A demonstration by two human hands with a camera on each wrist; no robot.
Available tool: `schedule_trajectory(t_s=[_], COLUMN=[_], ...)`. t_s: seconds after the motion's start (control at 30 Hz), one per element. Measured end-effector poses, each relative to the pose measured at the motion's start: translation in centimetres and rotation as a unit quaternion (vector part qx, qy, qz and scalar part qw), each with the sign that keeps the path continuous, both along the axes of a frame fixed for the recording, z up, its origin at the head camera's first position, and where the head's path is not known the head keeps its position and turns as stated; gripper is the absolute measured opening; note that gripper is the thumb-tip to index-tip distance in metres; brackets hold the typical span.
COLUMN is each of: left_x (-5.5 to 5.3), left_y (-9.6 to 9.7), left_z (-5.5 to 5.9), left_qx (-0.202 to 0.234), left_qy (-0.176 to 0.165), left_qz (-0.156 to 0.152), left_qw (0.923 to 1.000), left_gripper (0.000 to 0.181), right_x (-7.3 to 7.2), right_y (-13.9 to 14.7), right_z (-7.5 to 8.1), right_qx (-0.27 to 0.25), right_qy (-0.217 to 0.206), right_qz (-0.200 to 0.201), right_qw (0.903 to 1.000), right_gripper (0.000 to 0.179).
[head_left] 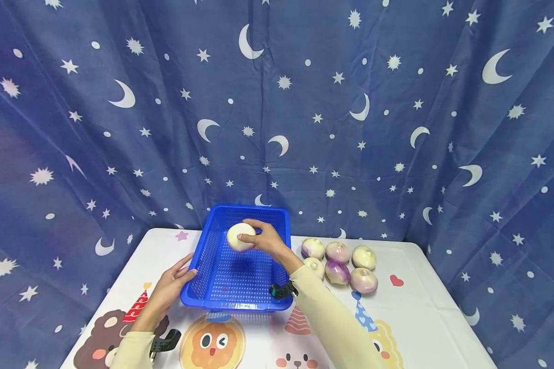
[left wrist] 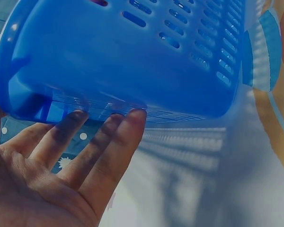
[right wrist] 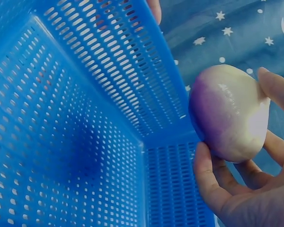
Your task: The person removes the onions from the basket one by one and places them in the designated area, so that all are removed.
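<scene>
A blue plastic basket with slotted walls stands on the table. Over its inside, my right hand grips a white-and-purple turnip between thumb and fingers, raised above the basket floor. My left hand is at the basket's left side. In the left wrist view, its fairly straight fingers reach along the outer wall, tips against it. To the right of the basket, several more turnips sit grouped in two rows, one partly covered by my right forearm.
The table wears a white cover printed with cartoon animals and party hats. Right behind the basket hangs a blue curtain with moons and stars, and it also closes in both sides.
</scene>
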State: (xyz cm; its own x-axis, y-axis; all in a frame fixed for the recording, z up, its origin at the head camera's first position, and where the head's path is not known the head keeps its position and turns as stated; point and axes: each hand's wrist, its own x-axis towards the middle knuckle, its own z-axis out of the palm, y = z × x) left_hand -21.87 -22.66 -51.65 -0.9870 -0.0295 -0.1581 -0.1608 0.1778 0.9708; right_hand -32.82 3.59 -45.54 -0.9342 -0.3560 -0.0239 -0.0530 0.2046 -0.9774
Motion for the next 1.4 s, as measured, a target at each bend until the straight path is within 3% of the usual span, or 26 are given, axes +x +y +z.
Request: schedule_trajectory(t_s=[0.27, 0.87, 1.23, 1.4], left_x=[0.0, 0.1, 0.2, 0.2], left_y=[0.0, -0.2, 0.0, -0.2], left_z=[0.1, -0.1, 0.0, -0.2], left_qx=[0.001, -0.005, -0.014, -0.014], left_qy=[-0.001, -0.001, -0.002, 0.004], left_qz=[-0.001, -0.004, -0.006, -0.011], left_qw=[1.0000, 1.0000, 0.9999, 0.9998], left_gripper=[0.061, 0.062, 0.062, 0.063], right_x=[0.8, 4.2, 7.0, 7.1], right_y=[1.1, 5.2, 7.6, 8.8], right_z=[0.4, 1.6, 2.9, 1.7], right_qx=[-0.011, 0.012, 0.026, 0.019], right_qy=[0.021, 0.078, 0.075, 0.087], right_qz=[0.000, -0.014, -0.026, -0.043], right_qw=[0.9997, 0.9967, 0.9965, 0.9951], right_gripper=[0.057, 0.057, 0.060, 0.061])
